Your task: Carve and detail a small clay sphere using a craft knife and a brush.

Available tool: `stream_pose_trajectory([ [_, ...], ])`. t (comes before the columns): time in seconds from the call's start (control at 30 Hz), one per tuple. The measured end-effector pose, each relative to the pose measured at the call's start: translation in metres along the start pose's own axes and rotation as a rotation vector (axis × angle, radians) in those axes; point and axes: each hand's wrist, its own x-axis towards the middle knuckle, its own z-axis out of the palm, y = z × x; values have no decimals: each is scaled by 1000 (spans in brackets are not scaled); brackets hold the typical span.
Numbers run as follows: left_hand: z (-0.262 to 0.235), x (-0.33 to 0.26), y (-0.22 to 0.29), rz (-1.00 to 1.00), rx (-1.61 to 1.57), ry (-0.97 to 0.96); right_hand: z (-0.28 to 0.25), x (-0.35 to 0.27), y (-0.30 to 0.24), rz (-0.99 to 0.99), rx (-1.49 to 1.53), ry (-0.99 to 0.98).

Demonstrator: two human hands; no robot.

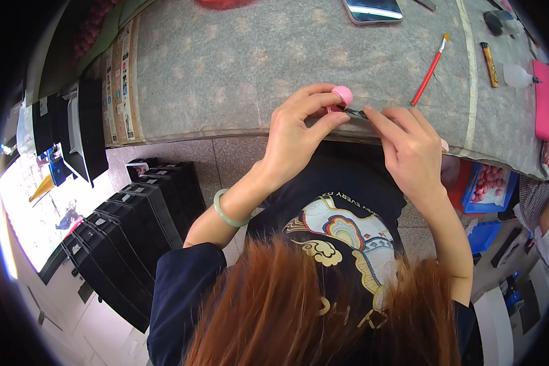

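Close to the front edge of the cloth-covered table (226,73), my left hand (290,134) pinches a small glossy pink rounded piece (343,96) between thumb and fingers. The piece seems to have a dark gap on its lower side. A thin dark patterned strip or tool (355,113) runs from that gap toward my right hand (413,143). The thumb and forefinger of my right hand close on its other end. Its exact kind is too small to tell. A pale green bangle (230,212) circles my left wrist.
A red-handled brush (430,73) lies right of my hands, with a phone (375,11) farther back. Far right are a yellow marker (489,64), a squeeze bottle (517,76) and a pink object (548,104). Black crates (137,229) stand left; a blue bin (511,190) holds pink pieces.
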Motion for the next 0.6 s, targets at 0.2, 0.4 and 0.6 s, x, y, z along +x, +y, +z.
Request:
stream_pose_trajectory([
  [0.2, 0, 0, -2, -2, 8, 9, 0, 0, -1, -10, -20, -11],
  [0.4, 0, 1, 0, -23, -9, 5, 0, 4, 0, -8, -11, -11],
  [0.6, 0, 0, -1, -6, 4, 10, -3, 0, 2, -13, -21, -10],
])
